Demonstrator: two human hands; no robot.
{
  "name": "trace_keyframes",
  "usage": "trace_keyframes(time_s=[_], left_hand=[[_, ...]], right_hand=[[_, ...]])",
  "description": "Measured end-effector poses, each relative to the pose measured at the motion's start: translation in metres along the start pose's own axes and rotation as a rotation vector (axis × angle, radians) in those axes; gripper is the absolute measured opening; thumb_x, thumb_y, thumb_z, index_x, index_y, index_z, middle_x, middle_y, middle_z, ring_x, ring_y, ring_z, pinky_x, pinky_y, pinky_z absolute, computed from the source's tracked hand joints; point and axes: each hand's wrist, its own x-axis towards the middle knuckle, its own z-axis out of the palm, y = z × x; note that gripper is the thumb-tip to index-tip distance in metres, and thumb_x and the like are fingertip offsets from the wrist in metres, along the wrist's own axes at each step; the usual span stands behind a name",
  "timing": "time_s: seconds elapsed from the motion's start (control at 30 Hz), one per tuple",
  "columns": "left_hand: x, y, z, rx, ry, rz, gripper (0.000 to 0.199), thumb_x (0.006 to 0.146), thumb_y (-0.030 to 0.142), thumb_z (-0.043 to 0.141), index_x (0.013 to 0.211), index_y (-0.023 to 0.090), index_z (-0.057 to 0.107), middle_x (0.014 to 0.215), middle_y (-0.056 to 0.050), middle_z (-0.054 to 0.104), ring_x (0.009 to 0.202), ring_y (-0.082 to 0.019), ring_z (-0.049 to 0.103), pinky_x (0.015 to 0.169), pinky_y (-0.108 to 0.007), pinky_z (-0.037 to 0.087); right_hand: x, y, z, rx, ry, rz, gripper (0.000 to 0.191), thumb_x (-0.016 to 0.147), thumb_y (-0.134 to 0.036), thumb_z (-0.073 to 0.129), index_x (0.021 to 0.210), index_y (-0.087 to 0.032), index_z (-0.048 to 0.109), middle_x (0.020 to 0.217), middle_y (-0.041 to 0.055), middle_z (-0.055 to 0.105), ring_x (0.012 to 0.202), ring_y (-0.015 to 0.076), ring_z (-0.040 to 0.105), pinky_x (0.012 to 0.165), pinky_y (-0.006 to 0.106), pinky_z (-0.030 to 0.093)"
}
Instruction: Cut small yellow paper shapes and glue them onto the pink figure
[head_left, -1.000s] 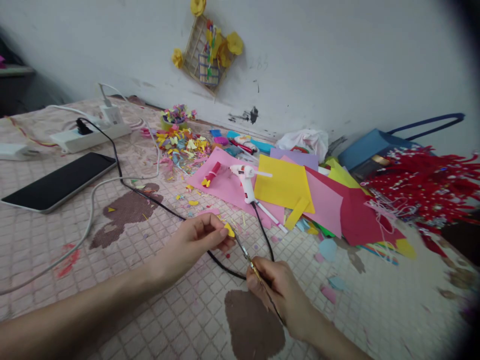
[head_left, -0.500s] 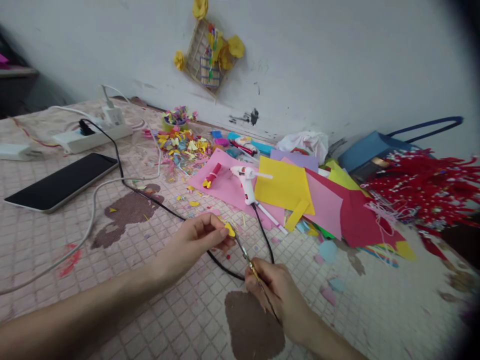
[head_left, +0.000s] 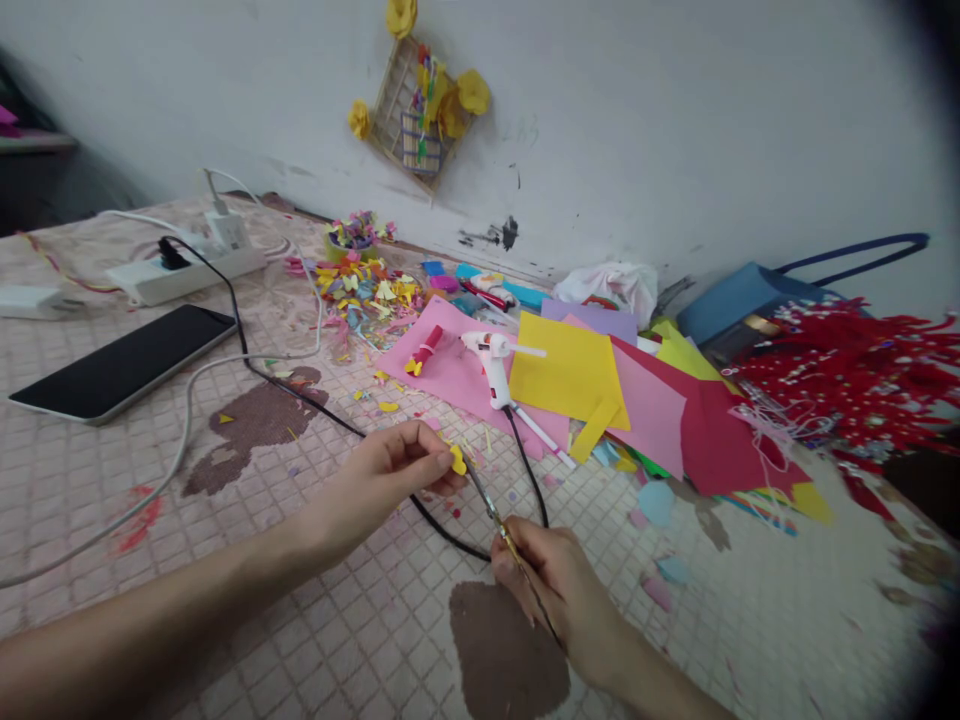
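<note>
Between the thumb and fingers of my left hand (head_left: 412, 463) is a small yellow paper piece (head_left: 458, 460). My right hand (head_left: 544, 580) is closed around the handles of a pair of scissors (head_left: 491, 510), whose blades point up and left and reach the yellow piece. A black cord (head_left: 442, 530) passes on the tablecloth below both hands. Beyond them, a white glue gun (head_left: 491, 368) rests on pink and yellow paper (head_left: 566, 370). Left of the glue gun lies a red rolled piece (head_left: 427, 345) with a yellow bit at its end.
A tablet (head_left: 124, 362) and a white power strip (head_left: 187, 275) are on the left. Many coloured paper scraps (head_left: 367, 290) lie at the back, by a small bowl (head_left: 352, 247). Red tinsel-like strands (head_left: 855, 370) and a blue bag (head_left: 750, 300) are at the right.
The yellow piece has turned slightly in my left fingers, and my left hand has shifted a little to the left. My right hand has hardly moved.
</note>
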Motion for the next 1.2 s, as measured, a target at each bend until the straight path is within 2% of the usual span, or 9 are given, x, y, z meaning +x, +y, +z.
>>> trace_keyframes(time_s=[0.27,0.63,1.2], left_hand=[[0.0,0.002,-0.002,0.019,-0.003,-0.006,0.013,0.082,0.023,0.06,0.074,0.014,0.054,0.07,0.001,0.065,0.065,-0.008,0.058,0.064,-0.02,0.045],[-0.001,0.006,-0.001,0.067,-0.077,-0.056,0.013,0.08,0.023,0.061,0.073,0.014,0.054,0.07,0.0,0.065,0.065,-0.01,0.059,0.066,-0.023,0.045],[0.002,0.01,-0.005,0.076,-0.105,-0.11,0.015,0.077,0.025,0.065,0.072,0.013,0.056,0.07,-0.001,0.067,0.065,-0.012,0.064,0.065,-0.025,0.049]], right_hand=[[-0.001,0.0,0.0,0.022,-0.011,0.014,0.041,0.088,-0.05,0.041,0.061,-0.019,0.038,0.051,-0.0059,0.031,0.047,0.0084,0.03,0.044,0.021,0.021],[0.0,-0.001,-0.002,0.036,-0.026,0.037,0.043,0.086,-0.054,0.04,0.061,-0.019,0.037,0.053,-0.0058,0.029,0.048,0.0083,0.025,0.043,0.022,0.018],[-0.002,-0.007,-0.007,0.044,-0.042,0.067,0.044,0.082,-0.053,0.05,0.057,-0.019,0.038,0.049,-0.0053,0.03,0.045,0.0082,0.029,0.041,0.021,0.018]])
